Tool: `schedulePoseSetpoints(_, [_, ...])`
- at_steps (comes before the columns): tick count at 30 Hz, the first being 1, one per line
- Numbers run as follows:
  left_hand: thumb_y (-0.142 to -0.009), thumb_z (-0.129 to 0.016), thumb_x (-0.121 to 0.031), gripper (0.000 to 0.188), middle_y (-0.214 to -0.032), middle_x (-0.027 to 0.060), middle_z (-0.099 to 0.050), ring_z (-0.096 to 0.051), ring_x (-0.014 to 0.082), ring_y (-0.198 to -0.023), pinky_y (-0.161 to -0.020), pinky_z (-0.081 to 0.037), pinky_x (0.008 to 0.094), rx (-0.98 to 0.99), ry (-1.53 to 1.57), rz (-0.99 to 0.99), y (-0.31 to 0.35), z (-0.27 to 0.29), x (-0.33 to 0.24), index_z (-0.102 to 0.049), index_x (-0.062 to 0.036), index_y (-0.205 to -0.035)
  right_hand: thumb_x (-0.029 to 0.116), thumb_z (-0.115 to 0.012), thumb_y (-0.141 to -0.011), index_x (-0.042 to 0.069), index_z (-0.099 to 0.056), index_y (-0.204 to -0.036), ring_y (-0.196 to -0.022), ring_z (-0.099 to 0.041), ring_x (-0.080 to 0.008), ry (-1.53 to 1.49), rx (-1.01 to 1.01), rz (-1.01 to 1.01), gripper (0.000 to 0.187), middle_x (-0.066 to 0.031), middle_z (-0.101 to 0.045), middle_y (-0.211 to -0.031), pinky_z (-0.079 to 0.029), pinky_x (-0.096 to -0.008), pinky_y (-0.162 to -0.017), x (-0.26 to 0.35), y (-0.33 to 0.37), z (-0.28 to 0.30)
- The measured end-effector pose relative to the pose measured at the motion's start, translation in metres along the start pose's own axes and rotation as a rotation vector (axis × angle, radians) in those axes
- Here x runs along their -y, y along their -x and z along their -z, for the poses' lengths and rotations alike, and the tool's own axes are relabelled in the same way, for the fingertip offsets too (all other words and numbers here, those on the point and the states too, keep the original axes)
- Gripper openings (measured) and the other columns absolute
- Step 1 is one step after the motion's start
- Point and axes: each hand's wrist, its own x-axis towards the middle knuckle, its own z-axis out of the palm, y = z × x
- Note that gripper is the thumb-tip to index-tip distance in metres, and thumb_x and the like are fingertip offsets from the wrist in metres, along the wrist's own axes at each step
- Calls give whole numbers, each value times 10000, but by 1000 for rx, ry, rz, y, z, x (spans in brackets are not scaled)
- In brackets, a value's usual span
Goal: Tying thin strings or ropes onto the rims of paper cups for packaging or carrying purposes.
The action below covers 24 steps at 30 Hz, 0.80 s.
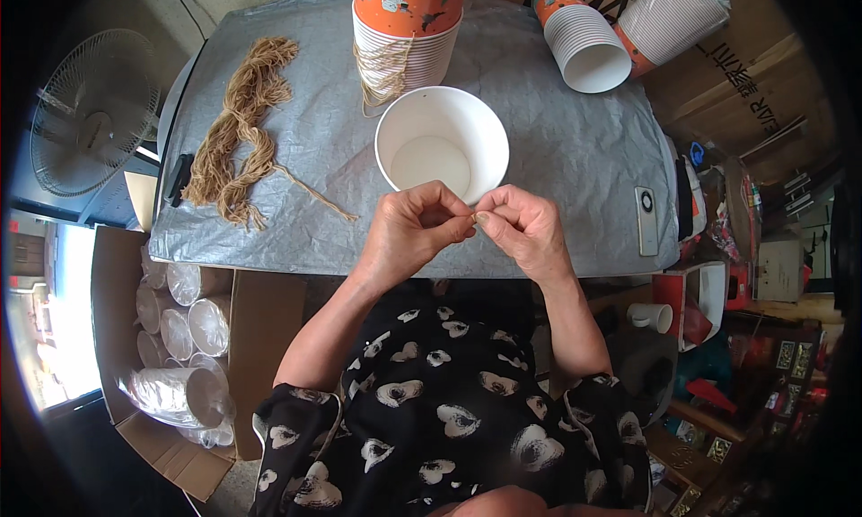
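Observation:
A white paper tub point(489, 140) stands with its mouth toward me near the table's front edge, its inside bare. At its near rim my left hand point(417, 223) and my right hand point(525, 228) meet, thumbs and forefingers pinched together. Whatever lies between the fingertips is too small to make out. Beyond the tub rises a stack of orange animal-print tubs point(404, 23), with thin tan cords point(388, 68) hanging over their rims. To the left lies a bundle of tan cord point(235, 131), one strand trailing toward my left hand.
More stacked tubs point(588, 55) lie on their sides at the back right. A phone point(646, 221) rests by the right edge. An open carton point(260, 355) of plastic-wrapped tubs stands lower left, below a fan point(94, 113). A white mug point(650, 317) sits lower right.

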Motion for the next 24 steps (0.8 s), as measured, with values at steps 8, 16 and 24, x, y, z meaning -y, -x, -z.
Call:
schedulePoseSetpoints(8, [-949, -712, 1, 80, -901, 51, -736, -741, 139, -886, -788, -628, 271, -3, 145, 25, 0, 3, 1, -636, 4, -923, 177, -632, -1036, 5, -641, -1021, -546, -395, 4, -296, -39, -83, 173, 71, -531, -662, -285, -181, -477, -6, 3, 1])
schedulePoseSetpoints(16, [-943, -718, 7, 66, -903, 42, -733, -732, 127, -897, -796, -612, 259, 8, 60, -1, 1, 3, 4, -652, 13, -935, 125, -621, -1035, -1, -653, -1091, -533, -402, 5, -85, -6, -90, 142, 61, -559, -660, -303, -183, -467, 2, -1, -2])
schedulePoseSetpoints(24, [-941, -706, 29, 58, -900, 36, -724, -724, 120, -893, -797, -603, 254, -5, 73, -25, 1, 0, 4, -649, 19, -939, 3, -636, -985, 6, -639, -1068, -565, -419, 16, -46, 43, -56, 82, 67, -567, -633, -324, -181, -507, 1, 0, 1])
